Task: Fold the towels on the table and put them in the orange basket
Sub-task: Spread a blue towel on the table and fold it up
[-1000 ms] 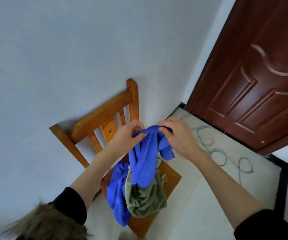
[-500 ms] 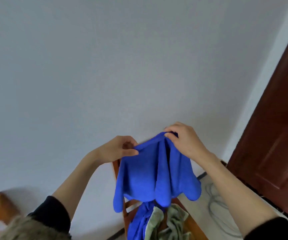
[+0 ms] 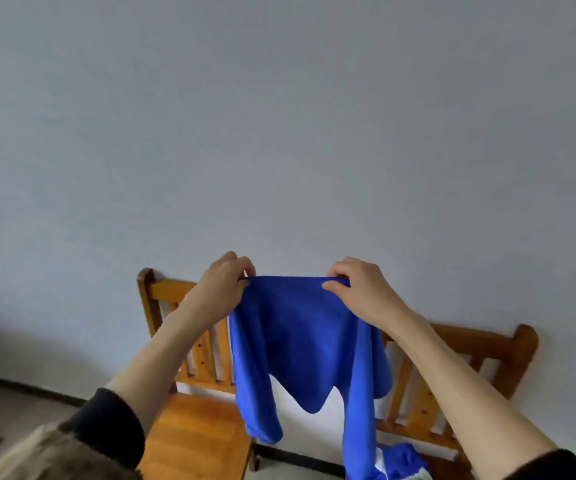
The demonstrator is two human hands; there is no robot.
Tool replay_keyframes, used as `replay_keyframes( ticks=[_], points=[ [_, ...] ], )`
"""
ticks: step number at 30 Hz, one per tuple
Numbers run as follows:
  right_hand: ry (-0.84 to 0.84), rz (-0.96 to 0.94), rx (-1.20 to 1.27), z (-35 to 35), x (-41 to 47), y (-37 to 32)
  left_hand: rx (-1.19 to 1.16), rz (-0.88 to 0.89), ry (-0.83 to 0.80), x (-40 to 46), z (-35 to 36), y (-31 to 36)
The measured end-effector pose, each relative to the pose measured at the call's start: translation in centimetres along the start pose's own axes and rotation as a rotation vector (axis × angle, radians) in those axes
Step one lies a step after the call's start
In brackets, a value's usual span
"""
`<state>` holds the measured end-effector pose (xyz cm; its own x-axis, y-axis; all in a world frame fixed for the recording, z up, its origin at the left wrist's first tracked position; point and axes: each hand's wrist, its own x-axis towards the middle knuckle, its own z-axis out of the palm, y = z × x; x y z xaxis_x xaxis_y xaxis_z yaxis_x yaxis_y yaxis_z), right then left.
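A blue towel (image 3: 300,337) hangs in the air in front of a grey wall, stretched flat along its top edge. My left hand (image 3: 222,284) pinches its top left corner and my right hand (image 3: 359,289) pinches its top right corner. The lower part of the towel droops in uneven points. More blue cloth (image 3: 402,460) with a bit of pale green lies bunched at the bottom edge, on the right chair. No orange basket or table shows in this view.
Two wooden chairs stand against the wall: one at left (image 3: 193,431) with a bare seat, one at right (image 3: 480,355) mostly behind my right arm. A dark skirting strip (image 3: 30,389) runs along the floor at lower left.
My hands have moved apart, spreading the towel's top edge straight. The view has swung left: the brown door is gone and a second chair has appeared.
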<state>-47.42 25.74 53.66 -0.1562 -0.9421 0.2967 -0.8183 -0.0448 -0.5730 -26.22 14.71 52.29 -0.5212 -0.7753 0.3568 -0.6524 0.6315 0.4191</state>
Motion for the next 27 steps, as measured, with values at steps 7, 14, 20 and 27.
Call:
replay_keyframes(
  ticks=[7,14,20,27],
  points=[
    [-0.074,-0.311,0.095,7.0,3.2,-13.5,0.169,-0.390,0.245,-10.1,-10.2,-9.3],
    [-0.155,-0.551,0.163,16.8,2.8,-27.5,0.281,-0.638,0.458,-24.1,-19.6,-18.2],
    [-0.182,-0.654,0.188,26.2,1.2,-38.7,0.318,-0.820,0.595,-35.8,-27.8,-25.0],
    [-0.252,-0.725,0.165,36.7,-0.6,-49.4,0.258,-1.050,0.819,-48.1,-33.5,-30.9]
  ],
)
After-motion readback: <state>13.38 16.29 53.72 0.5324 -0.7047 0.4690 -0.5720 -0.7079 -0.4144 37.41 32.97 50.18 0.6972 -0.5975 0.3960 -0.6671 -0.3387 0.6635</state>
